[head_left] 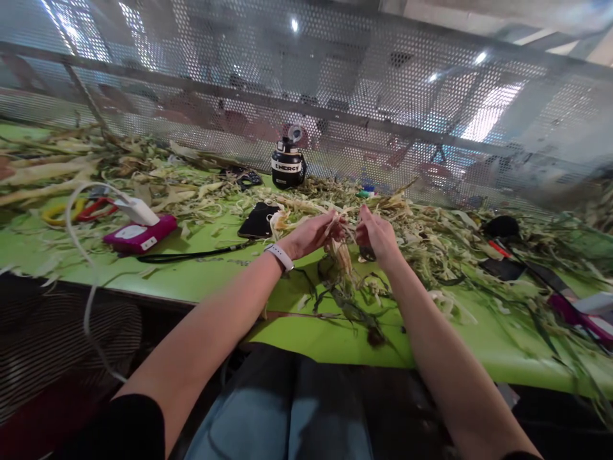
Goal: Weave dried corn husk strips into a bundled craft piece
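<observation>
My left hand (316,231), with a pale watch band at the wrist, is closed around a bunch of pale, fibrous plant strips (342,259). Their darker, stringy ends hang down onto the green tabletop (287,287). Close beside it on the right, my right hand (378,235) pinches thumb and fingers together at the thin strands between the two hands. Its fingertips partly hide what they grip. Below the hands lie dark green, wilted stems (354,313). A black phone (259,220) with a strap rests left of my left hand.
Heaps of plant shavings (435,236) cover much of the table. A black jug (287,165) stands at the back before a perforated metal screen (335,83). To the left are a magenta power strip (140,235) with a white cable and yellow-handled scissors (62,214).
</observation>
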`<state>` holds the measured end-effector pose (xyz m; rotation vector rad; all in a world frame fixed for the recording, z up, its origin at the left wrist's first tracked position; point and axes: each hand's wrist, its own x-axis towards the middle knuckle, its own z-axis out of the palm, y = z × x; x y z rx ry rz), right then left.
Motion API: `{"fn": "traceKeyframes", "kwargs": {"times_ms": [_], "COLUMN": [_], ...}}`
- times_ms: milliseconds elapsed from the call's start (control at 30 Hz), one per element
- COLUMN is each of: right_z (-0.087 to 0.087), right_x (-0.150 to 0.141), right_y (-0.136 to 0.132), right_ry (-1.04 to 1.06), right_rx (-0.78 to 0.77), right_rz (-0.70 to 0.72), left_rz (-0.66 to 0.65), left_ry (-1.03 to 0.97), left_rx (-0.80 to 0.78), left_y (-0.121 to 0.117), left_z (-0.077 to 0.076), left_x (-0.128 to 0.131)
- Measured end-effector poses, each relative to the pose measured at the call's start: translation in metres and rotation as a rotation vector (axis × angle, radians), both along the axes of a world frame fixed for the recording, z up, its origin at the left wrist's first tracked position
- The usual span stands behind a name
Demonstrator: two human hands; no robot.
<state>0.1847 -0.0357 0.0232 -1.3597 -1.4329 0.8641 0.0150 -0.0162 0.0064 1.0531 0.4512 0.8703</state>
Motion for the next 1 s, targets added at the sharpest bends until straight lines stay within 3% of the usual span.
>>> {"fn": "traceKeyframes", "kwargs": {"times_ms": [100, 167, 233, 467, 600, 767, 900, 1000], "right_z": [0.005, 0.007, 0.007, 0.005, 0.000, -0.005, -0.004, -0.004], "right_x": [-0.010, -0.016, -0.019, -0.018, -0.014, -0.007, -0.008, -0.013], "right_y": [-0.008, -0.012, -0.014, -0.011, -0.006, 0.001, 0.000, -0.001], "right_ry": [0.043, 0.052, 0.057, 0.000, -0.021, 0.004, 0.203, 0.344], "right_rx": [-0.113, -0.115, -0.075, 0.008, 0.063, 0.089, 0.046, 0.127], "right_rz": [0.090, 0.237, 0.281, 0.271, 0.164, 0.003, 0.090, 0.142], "left_rz": [0.106, 0.137, 0.142, 0.214, 0.254, 0.204, 0.119, 0.085], "left_ry": [-0.011, 0.007, 0.034, 0.088, 0.045, -0.025, 0.061, 0.098], "left_rx": [0.035, 0.081, 0.125, 0.138, 0.090, 0.075, 0.104, 0.143], "left_y": [0.001, 0.002, 0.003, 0.003, 0.007, 0.008, 0.001, -0.001], "left_z": [-0.002, -0.005, -0.006, -0.003, -0.004, -0.006, -0.005, -0.004], "left_x": [0.001, 0.002, 0.002, 0.000, -0.003, -0.002, -0.001, 0.000]}}
